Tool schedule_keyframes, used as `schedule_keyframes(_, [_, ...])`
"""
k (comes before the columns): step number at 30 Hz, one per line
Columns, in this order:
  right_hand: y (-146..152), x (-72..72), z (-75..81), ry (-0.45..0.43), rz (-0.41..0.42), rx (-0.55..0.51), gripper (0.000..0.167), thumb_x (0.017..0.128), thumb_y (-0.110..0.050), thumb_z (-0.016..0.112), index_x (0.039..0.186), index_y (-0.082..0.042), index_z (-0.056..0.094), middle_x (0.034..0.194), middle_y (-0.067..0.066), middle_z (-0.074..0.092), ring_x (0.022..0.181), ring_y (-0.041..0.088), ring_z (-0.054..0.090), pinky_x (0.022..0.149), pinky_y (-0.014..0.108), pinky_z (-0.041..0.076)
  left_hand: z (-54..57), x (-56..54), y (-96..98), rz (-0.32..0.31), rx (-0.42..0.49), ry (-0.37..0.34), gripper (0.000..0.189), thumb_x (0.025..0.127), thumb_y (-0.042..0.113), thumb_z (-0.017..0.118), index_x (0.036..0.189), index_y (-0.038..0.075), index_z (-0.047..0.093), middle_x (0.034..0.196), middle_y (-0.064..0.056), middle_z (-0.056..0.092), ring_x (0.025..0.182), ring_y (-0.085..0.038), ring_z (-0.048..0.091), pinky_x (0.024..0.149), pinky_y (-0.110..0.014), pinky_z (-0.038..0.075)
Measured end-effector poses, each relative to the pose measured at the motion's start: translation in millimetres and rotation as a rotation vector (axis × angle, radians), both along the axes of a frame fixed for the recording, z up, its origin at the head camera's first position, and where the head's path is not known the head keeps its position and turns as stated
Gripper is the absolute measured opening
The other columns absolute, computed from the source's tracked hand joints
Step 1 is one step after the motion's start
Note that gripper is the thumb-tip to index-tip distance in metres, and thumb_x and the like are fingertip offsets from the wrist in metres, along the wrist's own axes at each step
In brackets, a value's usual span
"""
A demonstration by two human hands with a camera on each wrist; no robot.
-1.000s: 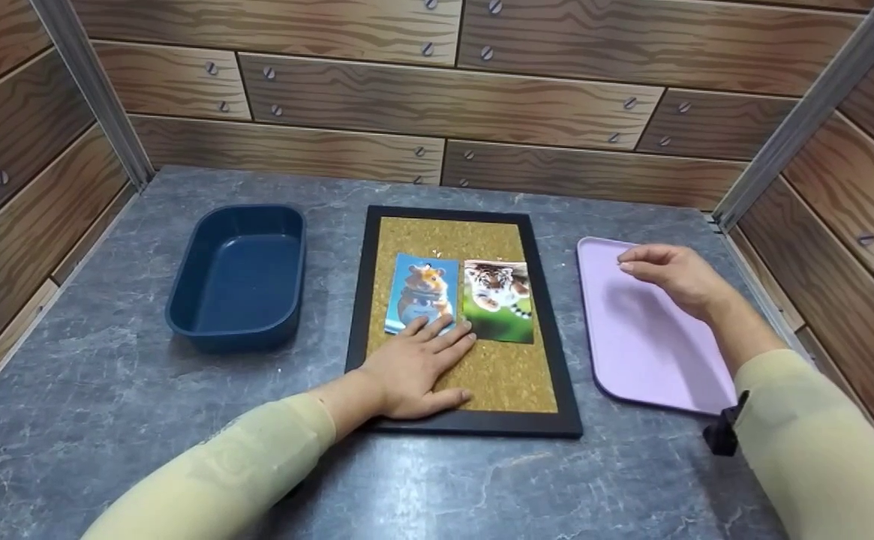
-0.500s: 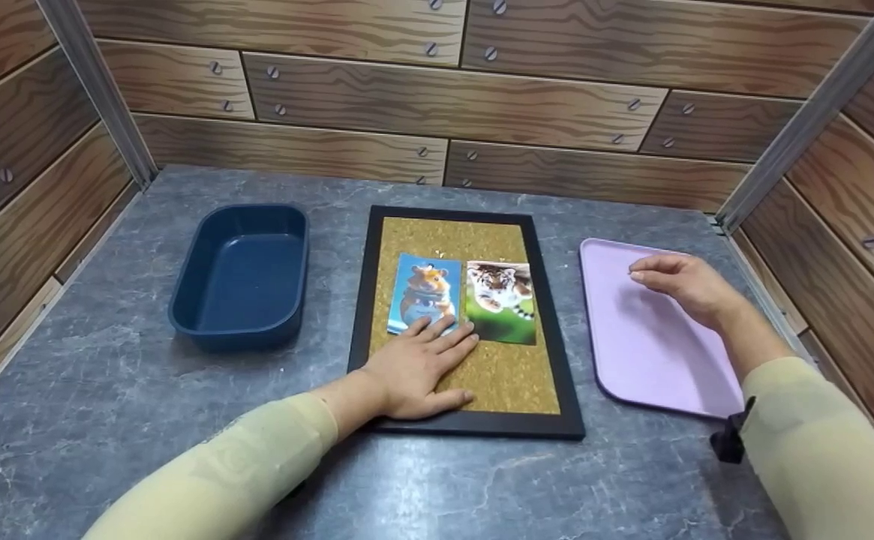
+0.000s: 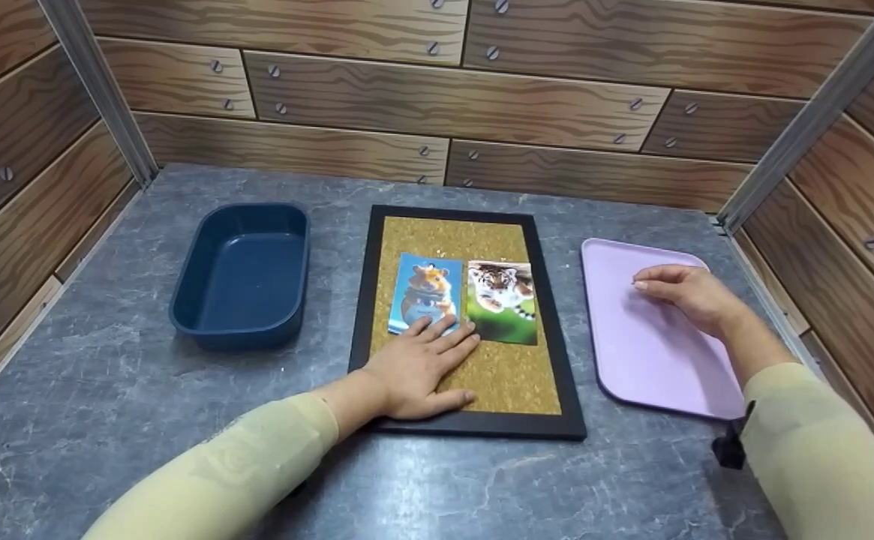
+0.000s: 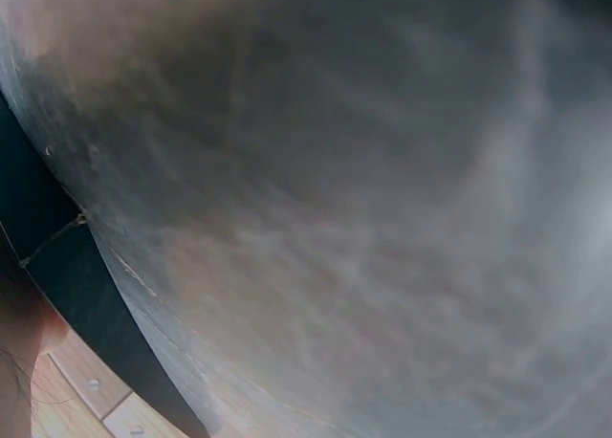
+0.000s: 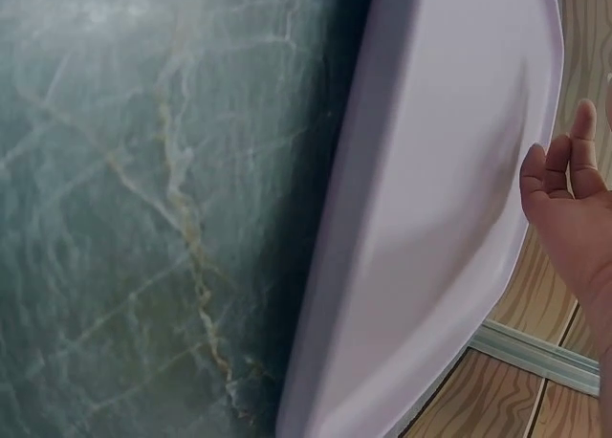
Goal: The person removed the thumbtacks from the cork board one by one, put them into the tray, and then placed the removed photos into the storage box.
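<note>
My left hand (image 3: pixel 414 375) lies spread over the lower part of a black-framed cork board (image 3: pixel 512 382) in the head view. Its fingertips touch the bottom edge of a hamster picture (image 3: pixel 425 289). Beside that, to the right, is a tiger cub picture (image 3: pixel 500 300). Small shiny specks sit near the top edges of both pictures. Over a lilac tray (image 3: pixel 647 360) hovers my right hand (image 3: pixel 688 296), thumb and index tips close together. Whether something tiny is between them cannot be made out. In the right wrist view, its other fingers (image 5: pixel 557 170) are loosely bent.
A deep blue bin (image 3: pixel 241 285) stands left of the board on the grey marbled table (image 3: pixel 144 420). Walls with a wood-plank print (image 3: pixel 361 97) enclose the back and both sides. The left wrist view is mostly blurred.
My right hand has shifted slightly right and lower over the tray, fingertips still close together. The left hand stays on the board, and the pictures have not moved.
</note>
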State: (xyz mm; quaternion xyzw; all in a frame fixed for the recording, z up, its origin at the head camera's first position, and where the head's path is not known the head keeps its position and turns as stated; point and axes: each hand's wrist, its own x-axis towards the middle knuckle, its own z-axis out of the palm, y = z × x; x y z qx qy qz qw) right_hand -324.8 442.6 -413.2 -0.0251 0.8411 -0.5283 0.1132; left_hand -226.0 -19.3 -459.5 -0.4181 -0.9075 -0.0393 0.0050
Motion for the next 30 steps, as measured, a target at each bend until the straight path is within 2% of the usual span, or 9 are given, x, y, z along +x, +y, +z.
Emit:
schedule_keyframes(7, [3.8,-0.5,-7.2,0.0,-0.007,0.006,0.029,0.093,-0.023,0.069,0.116,-0.005,0.069,0.093,-0.014,0.074,0.088,-0.002,0.065,0.079,0.018,0.051,-0.9,0.2,0.1,-0.004,0.002,0.001,0.084,0.095,0.073,0.019,0.159,0.02,0.012,0.166,0.001,0.011,0.153,-0.025,0.007,0.123,-0.049,0.011])
schedule_keyframes(17, [0.2,3.4,-13.6,0.015,-0.003,0.123,0.045,0.09,-0.036,0.071,0.12,-0.004,0.066,0.096,-0.021,0.068,0.09,0.0,0.055,0.079,0.019,0.044,-1.4,-0.3,0.1,-0.002,0.002,-0.004,0.084,0.094,0.074,0.018,0.159,0.02,0.011,0.166,0.001,0.01,0.153,-0.025,0.007,0.123,-0.049,0.01])
schedule_keyframes(24, [1.3,5.4,-19.8,-0.029,-0.021,0.105,0.038,0.088,-0.037,0.073,0.117,-0.012,0.07,0.094,-0.025,0.066,0.084,0.0,0.052,0.072,0.021,0.041,-1.7,0.7,0.2,-0.003,0.001,0.002,0.085,0.094,0.074,0.018,0.159,0.02,0.012,0.166,0.001,0.01,0.153,-0.025,0.008,0.123,-0.049,0.01])
schedule_keyframes(30, [-0.2,6.2,-22.5,-0.034,-0.017,0.075,0.037,0.088,-0.034,0.074,0.116,-0.012,0.071,0.097,-0.024,0.067,0.087,0.001,0.052,0.073,0.02,0.041,-0.6,0.5,-0.1,-0.004,-0.007,0.009,0.085,0.094,0.074,0.018,0.159,0.02,0.011,0.166,0.001,0.01,0.153,-0.025,0.008,0.123,-0.049,0.011])
